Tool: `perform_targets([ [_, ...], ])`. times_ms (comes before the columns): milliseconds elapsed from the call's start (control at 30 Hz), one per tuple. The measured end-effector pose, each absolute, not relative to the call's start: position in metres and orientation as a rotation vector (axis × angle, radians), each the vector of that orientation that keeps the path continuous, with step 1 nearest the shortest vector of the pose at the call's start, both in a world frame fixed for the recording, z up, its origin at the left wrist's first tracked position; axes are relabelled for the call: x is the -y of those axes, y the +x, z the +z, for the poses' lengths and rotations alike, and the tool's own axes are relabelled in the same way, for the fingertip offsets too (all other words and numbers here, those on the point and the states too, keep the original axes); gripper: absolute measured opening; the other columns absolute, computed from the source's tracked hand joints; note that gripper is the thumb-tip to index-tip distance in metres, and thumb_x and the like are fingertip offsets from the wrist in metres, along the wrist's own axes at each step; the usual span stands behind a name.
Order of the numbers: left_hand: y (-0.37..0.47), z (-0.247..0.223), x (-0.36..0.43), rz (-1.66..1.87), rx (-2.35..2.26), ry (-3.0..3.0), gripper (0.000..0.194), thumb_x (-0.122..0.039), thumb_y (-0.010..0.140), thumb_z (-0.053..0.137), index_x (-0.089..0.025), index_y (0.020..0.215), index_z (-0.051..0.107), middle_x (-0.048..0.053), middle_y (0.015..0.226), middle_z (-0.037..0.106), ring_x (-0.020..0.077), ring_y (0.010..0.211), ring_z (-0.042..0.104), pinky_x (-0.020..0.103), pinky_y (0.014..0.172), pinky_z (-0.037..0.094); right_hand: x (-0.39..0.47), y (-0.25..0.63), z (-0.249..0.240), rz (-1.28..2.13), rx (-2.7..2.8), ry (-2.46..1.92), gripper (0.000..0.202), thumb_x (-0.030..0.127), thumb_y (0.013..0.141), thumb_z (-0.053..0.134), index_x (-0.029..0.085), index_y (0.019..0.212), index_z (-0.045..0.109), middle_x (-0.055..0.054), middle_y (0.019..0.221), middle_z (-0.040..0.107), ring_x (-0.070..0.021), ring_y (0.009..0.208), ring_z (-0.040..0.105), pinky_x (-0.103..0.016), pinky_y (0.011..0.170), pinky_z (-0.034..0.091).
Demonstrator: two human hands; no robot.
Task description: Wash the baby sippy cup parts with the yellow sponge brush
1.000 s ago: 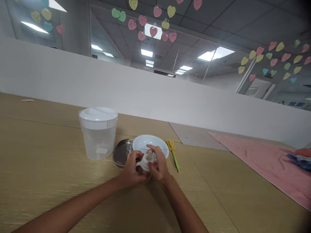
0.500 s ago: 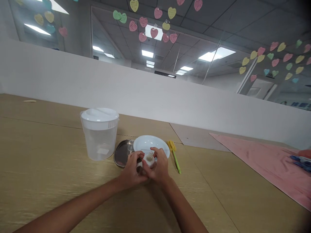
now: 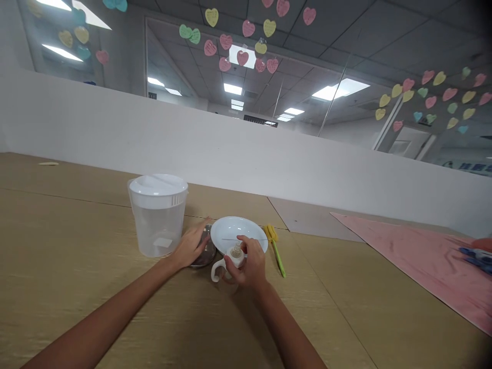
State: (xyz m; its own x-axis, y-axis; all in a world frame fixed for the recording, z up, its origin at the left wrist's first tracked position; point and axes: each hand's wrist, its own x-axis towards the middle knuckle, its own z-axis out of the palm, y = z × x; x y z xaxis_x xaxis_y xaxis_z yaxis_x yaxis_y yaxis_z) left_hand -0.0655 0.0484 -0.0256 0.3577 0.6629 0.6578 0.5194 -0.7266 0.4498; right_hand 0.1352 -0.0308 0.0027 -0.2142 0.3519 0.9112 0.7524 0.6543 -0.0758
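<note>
My right hand [image 3: 249,264] is closed around a baby bottle [image 3: 234,254] with a white collar, a curved white handle and a clear ribbed top. The bottle's lower part is mostly hidden by the fingers. My left hand [image 3: 194,243] reaches over a round dark metal tray [image 3: 203,262], fingers stretched out and apart. A clear cap seen there before is now largely hidden by this hand; whether the fingers touch it I cannot make out. Just behind the bottle lies a white oval dish [image 3: 225,228], with a thin rod [image 3: 226,239] across it.
Left of the tray stands a translucent bucket [image 3: 157,225] with a white lid. A yellow-headed brush [image 3: 277,253] with a green handle lies right of the dish. Pink cloth [image 3: 423,256] covers the table's right side. A white wall [image 3: 230,154] runs along the back.
My left hand has let go of the bottle and moved left and away from me, over the tray. My right hand keeps the bottle in about the same place.
</note>
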Motion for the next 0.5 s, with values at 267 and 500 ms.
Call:
perform_targets([
  [267,-0.066,-0.022,-0.048,1.063,-1.260,2.494,0.044,-0.022,0.080,0.047,-0.015,0.123,0.040,0.012,0.123,0.050,0.0250,0.113,0.047,0.041,0.097,0.038,0.031,0.135,0.004,-0.512,1.820,-0.871,0.040,0.039,0.076,0.056,0.014,0.106,0.047,-0.005,0.073,0.055,-0.0184,0.066,0.049,-0.032,0.060,0.041],
  [500,-0.055,-0.016,-0.034,1.270,-1.614,2.496,0.037,-0.013,0.071,0.048,-0.013,0.108,0.045,0.011,0.099,0.054,0.0261,0.094,0.054,0.040,0.079,0.046,0.031,0.140,0.004,-0.509,1.845,-0.778,0.043,0.043,0.080,0.047,0.013,0.110,0.046,-0.006,0.076,0.055,-0.0193,0.067,0.051,-0.035,0.061,0.042],
])
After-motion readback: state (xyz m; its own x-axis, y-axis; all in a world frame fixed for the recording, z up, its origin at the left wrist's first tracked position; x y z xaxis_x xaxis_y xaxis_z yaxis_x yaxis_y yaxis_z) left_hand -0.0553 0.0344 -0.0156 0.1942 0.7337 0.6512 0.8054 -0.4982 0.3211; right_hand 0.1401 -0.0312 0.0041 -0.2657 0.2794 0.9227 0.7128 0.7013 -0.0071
